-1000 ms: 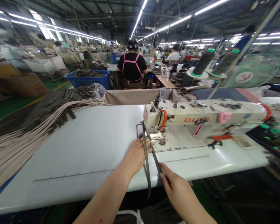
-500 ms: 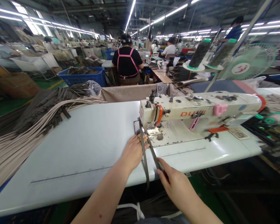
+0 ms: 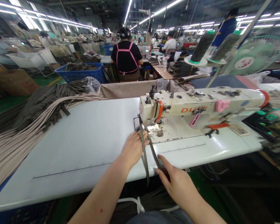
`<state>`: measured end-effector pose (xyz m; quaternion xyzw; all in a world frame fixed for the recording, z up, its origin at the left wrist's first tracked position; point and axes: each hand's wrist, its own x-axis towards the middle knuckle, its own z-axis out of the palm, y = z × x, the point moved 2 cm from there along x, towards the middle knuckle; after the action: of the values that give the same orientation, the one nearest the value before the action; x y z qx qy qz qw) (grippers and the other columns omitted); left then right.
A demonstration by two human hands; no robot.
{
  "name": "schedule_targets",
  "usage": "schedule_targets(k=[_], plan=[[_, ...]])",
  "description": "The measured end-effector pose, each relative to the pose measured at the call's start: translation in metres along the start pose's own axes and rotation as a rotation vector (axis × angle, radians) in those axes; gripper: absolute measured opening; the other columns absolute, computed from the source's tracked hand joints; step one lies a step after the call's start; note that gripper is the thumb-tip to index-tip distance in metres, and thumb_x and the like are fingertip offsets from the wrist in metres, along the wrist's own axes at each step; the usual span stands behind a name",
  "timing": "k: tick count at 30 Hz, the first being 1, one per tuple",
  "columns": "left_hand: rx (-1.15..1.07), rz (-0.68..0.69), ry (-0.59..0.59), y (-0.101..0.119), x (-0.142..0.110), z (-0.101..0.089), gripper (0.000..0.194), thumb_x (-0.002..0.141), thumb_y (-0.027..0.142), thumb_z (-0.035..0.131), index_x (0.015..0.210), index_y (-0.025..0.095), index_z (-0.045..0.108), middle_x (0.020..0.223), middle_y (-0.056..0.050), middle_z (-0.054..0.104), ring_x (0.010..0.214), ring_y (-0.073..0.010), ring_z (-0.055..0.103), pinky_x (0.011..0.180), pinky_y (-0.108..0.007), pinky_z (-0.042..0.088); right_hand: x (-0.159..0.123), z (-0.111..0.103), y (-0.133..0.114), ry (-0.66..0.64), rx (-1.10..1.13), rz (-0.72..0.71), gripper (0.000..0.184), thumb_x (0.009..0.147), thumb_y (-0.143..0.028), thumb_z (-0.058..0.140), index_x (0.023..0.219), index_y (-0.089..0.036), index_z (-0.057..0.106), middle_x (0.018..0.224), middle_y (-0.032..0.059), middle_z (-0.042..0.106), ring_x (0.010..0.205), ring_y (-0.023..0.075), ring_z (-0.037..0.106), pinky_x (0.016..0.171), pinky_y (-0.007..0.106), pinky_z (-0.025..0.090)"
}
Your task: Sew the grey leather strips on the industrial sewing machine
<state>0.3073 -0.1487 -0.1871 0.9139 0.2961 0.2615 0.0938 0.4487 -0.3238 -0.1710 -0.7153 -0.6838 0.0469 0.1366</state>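
A white sewing machine (image 3: 177, 105) stands on the pale work table. One length of narrow dark strap (image 3: 144, 152) comes from under the machine head, crosses my left fingers and hangs over the table's front edge. My left hand (image 3: 134, 147) lies flat beside the presser foot, fingers stretched toward the needle plate (image 3: 153, 128), fingertips at the strap. A second length of strap (image 3: 153, 150) runs from the needle area to my right hand (image 3: 175, 179). That hand pinches it between thumb and fingers at the table's front edge. The needle point cannot be made out.
Bundles of beige straps (image 3: 37, 132) and dark straps (image 3: 35, 110) lie along the table's left side. Thread cones (image 3: 202, 46) and a green fan (image 3: 256, 57) stand behind the machine. Ahead are a blue crate (image 3: 81, 73) and a seated co-worker (image 3: 126, 57).
The camera view has shifted slightly, so the table and machine sit a little higher. Both hands and the strap keep nearly the same places. A person in blue at back right stands more upright.
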Motion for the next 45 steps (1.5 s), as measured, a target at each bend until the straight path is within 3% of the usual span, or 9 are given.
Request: schedule_targets(k=[15, 25, 30, 33, 35, 39, 41, 45], plan=[[-0.005, 0.001, -0.024, 0.000, 0.000, -0.002, 0.039, 0.109, 0.035, 0.041, 0.133, 0.015, 0.064, 0.140, -0.013, 0.066, 0.137, -0.0260, 0.057, 0.117, -0.046, 0.044, -0.008, 0.002, 0.006, 0.001, -0.018, -0.003, 0.049, 0.109, -0.042, 0.037, 0.148, -0.014, 0.049, 0.078, 0.0065, 0.076, 0.065, 0.0265, 0.074, 0.057, 0.032, 0.056], [-0.010, -0.034, -0.056, 0.002, 0.001, -0.008, 0.037, 0.109, 0.037, 0.043, 0.133, 0.017, 0.063, 0.141, -0.010, 0.065, 0.137, -0.0241, 0.056, 0.119, -0.045, 0.042, -0.012, 0.002, 0.011, 0.071, -0.059, -0.078, 0.049, 0.110, -0.044, 0.034, 0.147, -0.015, 0.049, 0.074, 0.0044, 0.073, 0.060, 0.0259, 0.073, 0.051, 0.031, 0.053], [0.000, -0.040, -0.034, 0.003, 0.002, -0.009, 0.037, 0.109, 0.040, 0.043, 0.128, 0.016, 0.065, 0.138, -0.011, 0.067, 0.133, -0.0234, 0.059, 0.117, -0.042, 0.043, -0.016, 0.000, 0.014, 0.192, -0.021, -0.097, 0.045, 0.110, -0.044, 0.036, 0.140, -0.016, 0.053, 0.098, 0.0100, 0.076, 0.078, 0.0253, 0.076, 0.063, 0.032, 0.058], [0.001, -0.036, -0.037, 0.001, 0.001, -0.007, 0.038, 0.109, 0.040, 0.043, 0.129, 0.017, 0.065, 0.139, -0.010, 0.067, 0.136, -0.0236, 0.057, 0.117, -0.042, 0.043, -0.020, -0.002, 0.014, 0.219, 0.087, -0.130, 0.034, 0.109, -0.041, 0.042, 0.124, -0.019, 0.062, 0.098, 0.0095, 0.075, 0.081, 0.0230, 0.074, 0.071, 0.031, 0.058], [-0.005, -0.031, -0.042, 0.000, 0.001, -0.005, 0.038, 0.109, 0.040, 0.043, 0.131, 0.017, 0.064, 0.139, -0.010, 0.067, 0.137, -0.0239, 0.055, 0.117, -0.042, 0.042, -0.023, -0.002, 0.009, 0.123, 0.161, -0.208, 0.028, 0.110, -0.035, 0.041, 0.114, -0.020, 0.064, 0.097, 0.0083, 0.074, 0.081, 0.0203, 0.073, 0.074, 0.029, 0.057], [-0.011, -0.026, -0.034, -0.001, 0.000, -0.004, 0.038, 0.109, 0.040, 0.044, 0.131, 0.016, 0.064, 0.139, -0.010, 0.067, 0.138, -0.0232, 0.054, 0.118, -0.041, 0.041, -0.030, 0.005, -0.002, -0.224, 0.119, -0.378, 0.021, 0.106, -0.020, 0.046, 0.110, -0.020, 0.067, 0.091, 0.0049, 0.071, 0.078, 0.0192, 0.071, 0.069, 0.028, 0.056], [-0.006, -0.025, -0.033, 0.000, 0.000, -0.005, 0.038, 0.109, 0.040, 0.043, 0.129, 0.017, 0.065, 0.138, -0.009, 0.067, 0.137, -0.0229, 0.056, 0.118, -0.041, 0.042, -0.033, 0.012, -0.004, -0.362, 0.059, -0.383, 0.019, 0.098, -0.014, 0.059, 0.112, -0.021, 0.069, 0.095, 0.0049, 0.071, 0.083, 0.0212, 0.072, 0.071, 0.030, 0.057], [0.006, -0.036, -0.022, 0.002, 0.001, -0.006, 0.038, 0.109, 0.040, 0.042, 0.127, 0.017, 0.066, 0.137, -0.010, 0.068, 0.134, -0.0232, 0.058, 0.117, -0.042, 0.043, -0.035, 0.021, -0.003, -0.519, 0.036, -0.323, 0.040, 0.083, -0.008, 0.074, 0.120, -0.022, 0.071, 0.108, 0.0064, 0.070, 0.096, 0.0250, 0.072, 0.082, 0.033, 0.060]])
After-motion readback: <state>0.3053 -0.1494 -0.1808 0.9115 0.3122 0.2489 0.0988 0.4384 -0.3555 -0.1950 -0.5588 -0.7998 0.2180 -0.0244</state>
